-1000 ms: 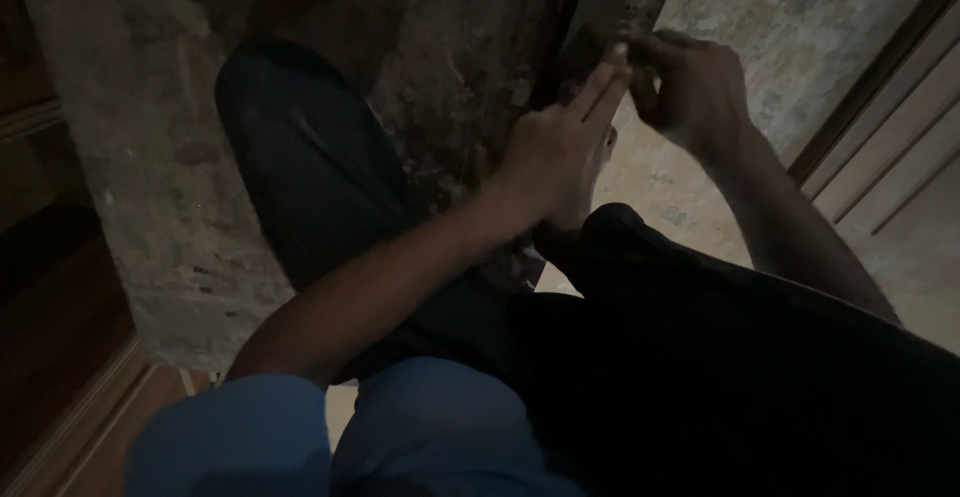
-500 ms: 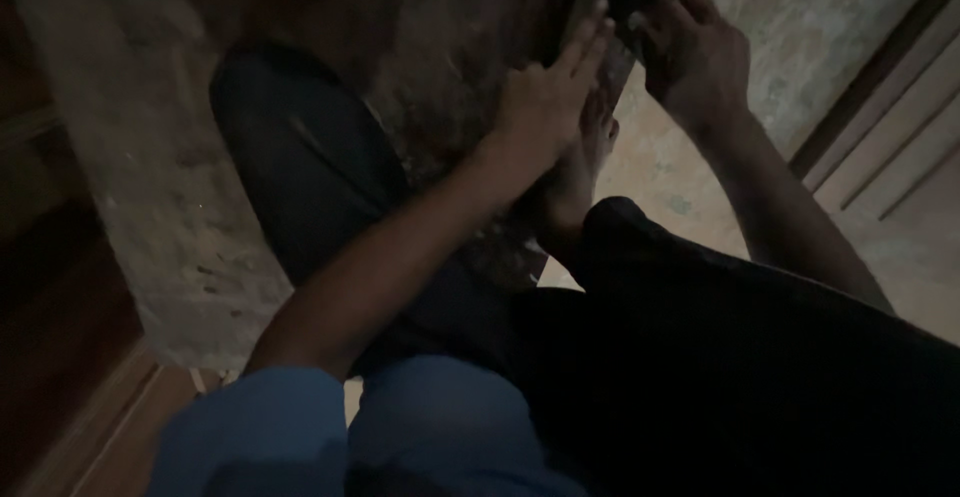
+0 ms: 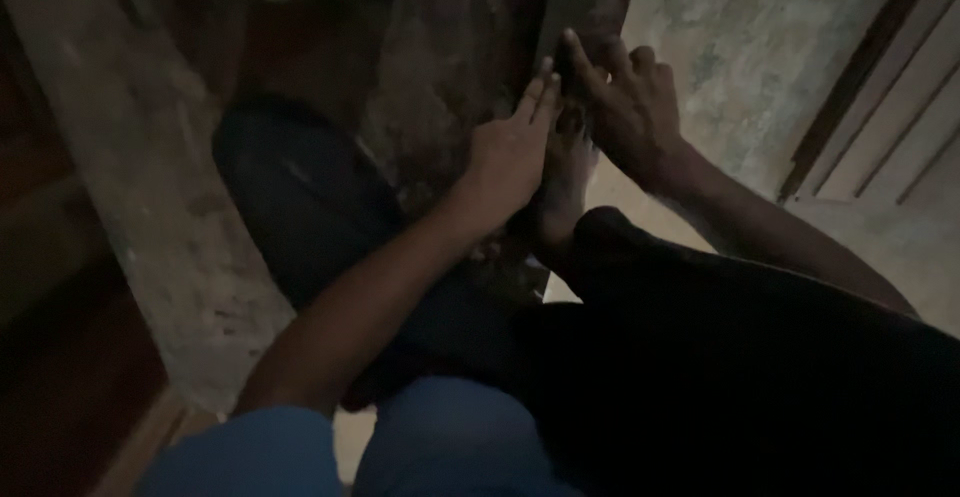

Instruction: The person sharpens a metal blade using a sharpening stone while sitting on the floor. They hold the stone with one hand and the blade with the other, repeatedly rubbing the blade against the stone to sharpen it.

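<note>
- Head view, dim light: the person sits with both arms stretched toward a dark upright plank [image 3: 585,2] at the far centre of the scene.
- The left hand [image 3: 510,152] is flat and open, fingers straight and together, pressed against the stained, mottled wooden surface [image 3: 450,67] just left of the plank.
- The right hand [image 3: 625,107] is spread open, its fingers [image 3: 580,57] splayed and resting on the lower end of the plank; it grips nothing that I can make out.
- The two hands lie just beside each other, their fingertips almost touching at the plank's lower edge.
- A bare foot [image 3: 565,192] shows right below the hands, coming out of a black trouser leg [image 3: 720,347] at the near right.
- The other black-clad knee [image 3: 290,197] is at the left.
- Blue sleeves [image 3: 330,452] fill the near edge.
- Pale weathered floor [image 3: 760,47] lies to the far right, with wooden slats [image 3: 890,127] beyond it.
</note>
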